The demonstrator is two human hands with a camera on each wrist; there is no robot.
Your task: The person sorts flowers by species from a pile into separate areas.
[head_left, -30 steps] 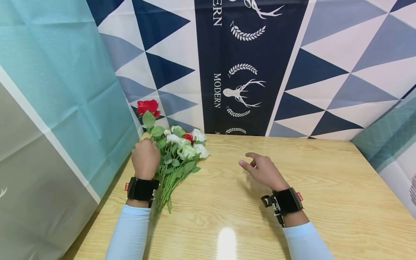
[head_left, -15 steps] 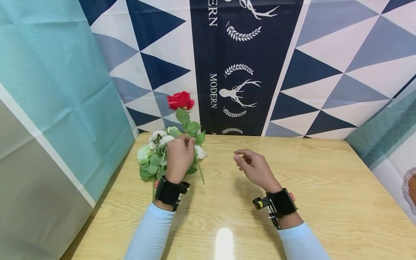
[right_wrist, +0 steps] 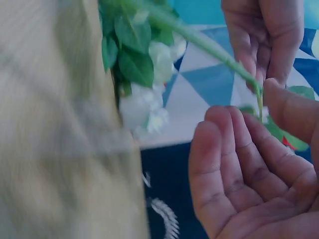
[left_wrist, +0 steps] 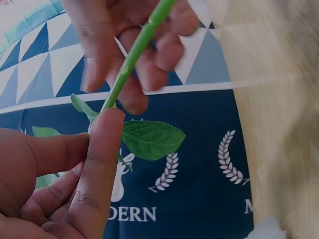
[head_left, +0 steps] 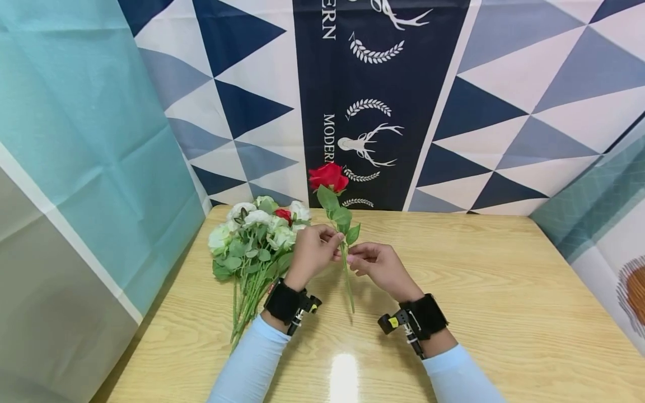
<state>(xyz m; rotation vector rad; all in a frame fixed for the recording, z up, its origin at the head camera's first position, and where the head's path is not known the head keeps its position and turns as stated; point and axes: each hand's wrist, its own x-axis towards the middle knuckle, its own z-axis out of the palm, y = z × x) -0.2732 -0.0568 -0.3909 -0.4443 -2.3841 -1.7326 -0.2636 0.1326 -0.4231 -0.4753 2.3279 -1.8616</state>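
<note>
My left hand [head_left: 311,253] pinches the stem of a single red rose [head_left: 328,177] between thumb and fingers, just below its leaves. The rose stands nearly upright, its bloom at the top and the bare stem hanging over the table. Close on the other side of the stem is my right hand [head_left: 385,270]. In the right wrist view its fingers [right_wrist: 207,164] are softly bent, with a gap left to the thumb. The left wrist view shows the green stem [left_wrist: 130,59] passing in front of the right fingers; the bloom is out of that view.
A bunch of white and pale green flowers [head_left: 257,218], with one small red bloom [head_left: 283,215], lies at the left of the wooden table [head_left: 478,280]. Patterned cloth [head_left: 262,106] rises behind the table, and a teal and grey cloth [head_left: 101,112] borders its left side.
My left hand has carried the red rose from the bunch rightwards to mid-table. My right hand has shifted slightly left and now meets the stem area.
</note>
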